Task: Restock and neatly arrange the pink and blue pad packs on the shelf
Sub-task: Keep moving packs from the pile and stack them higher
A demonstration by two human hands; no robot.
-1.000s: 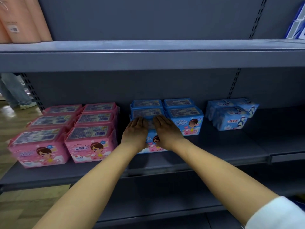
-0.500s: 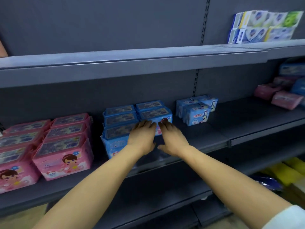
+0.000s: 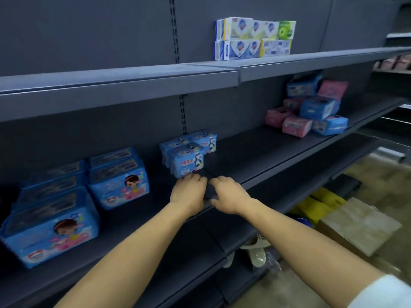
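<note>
On the shelf (image 3: 266, 156), furthest left, stand the large blue pad packs (image 3: 51, 221) in two rows. Next comes a cluster of small blue packs (image 3: 189, 158) just behind my left grip (image 3: 189, 194), which lies palm down, fingers loosely bent and holding nothing; its fingertips perhaps touch the front pack's base, but blur hides that. My right grip (image 3: 229, 196) lies just beside it, likewise slack and empty, and a loose heap of pink and blue pad packs (image 3: 315, 107) sits well apart to the right.
</note>
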